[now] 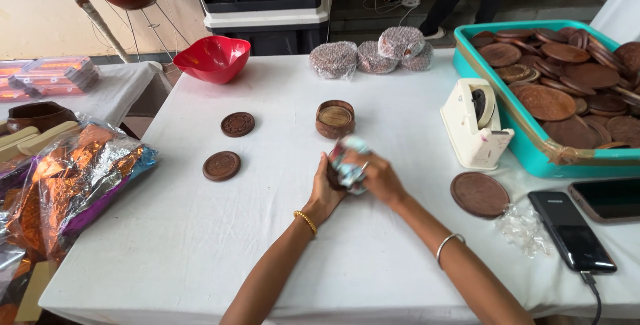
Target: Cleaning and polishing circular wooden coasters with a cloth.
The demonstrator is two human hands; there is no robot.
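Both hands, left hand [325, 195] and right hand [378, 177], clasp a round brown disc half-wrapped in clear bubble film [347, 165] over the white-clothed table [200, 232].
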